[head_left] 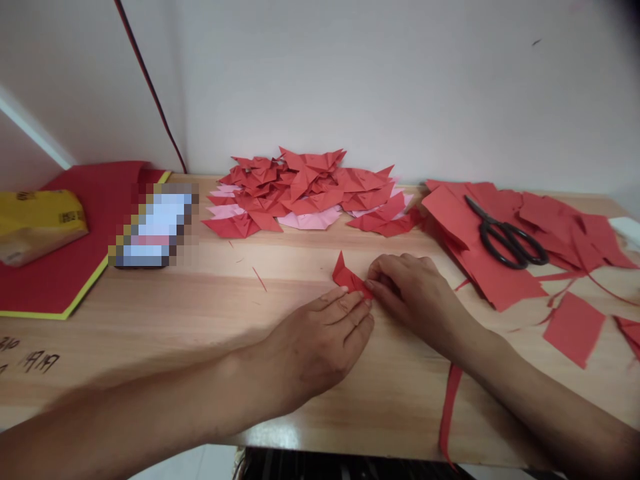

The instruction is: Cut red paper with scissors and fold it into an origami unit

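Observation:
A small piece of folded red paper (349,275) lies in the middle of the wooden table, one pointed corner standing up at its left end. My left hand (330,333) holds it from the near side, its fingers stretched together over the lower edge and its thumb hidden. At the right end of the paper, my right hand (407,293) pinches it between thumb and curled forefinger. The fingertips of both hands almost meet there. Behind them is a heap of folded red and pink paper pieces (310,193) with pointed ends, against the wall.
Black-handled scissors (510,243) rest on red paper sheets (460,233) at the right. Nearby are a red paper square (575,330) and a long red strip (450,407). A blurred-out phone (157,227), large red sheets (100,233) and a yellow packet (40,223) occupy the left.

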Demonstrator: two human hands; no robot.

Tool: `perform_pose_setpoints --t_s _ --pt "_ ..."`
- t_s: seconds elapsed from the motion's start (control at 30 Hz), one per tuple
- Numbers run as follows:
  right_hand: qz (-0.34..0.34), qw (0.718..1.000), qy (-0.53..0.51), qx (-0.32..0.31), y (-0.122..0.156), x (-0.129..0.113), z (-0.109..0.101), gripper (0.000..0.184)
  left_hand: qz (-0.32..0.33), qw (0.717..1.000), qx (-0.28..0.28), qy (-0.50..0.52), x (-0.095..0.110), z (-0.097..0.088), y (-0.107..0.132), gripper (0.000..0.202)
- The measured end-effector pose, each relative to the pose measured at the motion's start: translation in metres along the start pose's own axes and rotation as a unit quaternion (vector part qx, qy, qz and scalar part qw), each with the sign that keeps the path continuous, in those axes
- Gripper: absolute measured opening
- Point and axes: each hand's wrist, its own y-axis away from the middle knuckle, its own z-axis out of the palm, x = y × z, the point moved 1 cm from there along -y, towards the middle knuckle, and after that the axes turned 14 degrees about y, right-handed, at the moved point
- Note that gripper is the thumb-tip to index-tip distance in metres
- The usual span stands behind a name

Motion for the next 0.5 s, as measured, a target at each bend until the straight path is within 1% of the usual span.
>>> perform_pose_setpoints --t_s 0.07,0.17,0.23,0.3,0.4,0.5 --pt "-0.002 1.000 -0.016 0.004 0.000 0.002 0.000 0.009 0.003 1.000 -0.001 0.004 0.000 0.001 0.001 0.032" --pt "-0.013 0.998 -0.068 0.006 0.001 0.008 -0.001 0.008 0.002 1.000 -0.004 0.013 -0.001 0.003 0.002 0.032" --pt "-0.024 0.995 -0.100 0.007 0.002 0.011 -0.005 0.011 0.001 1.000 -0.007 0.020 -0.002 0.003 0.003 0.031" --pt "-0.042 0.993 -0.111 0.010 0.004 0.012 -0.011 0.015 -0.001 1.000 -0.011 0.027 -0.003 0.003 0.004 0.031" --pt "-0.080 0.994 -0.066 0.025 0.010 0.006 -0.020 0.021 -0.005 0.999 -0.013 0.032 -0.004 0.002 0.004 0.031" --pt "-0.125 0.990 0.039 0.048 0.017 -0.004 -0.023 0.022 -0.003 1.000 -0.008 0.027 -0.003 0.000 0.003 0.031"
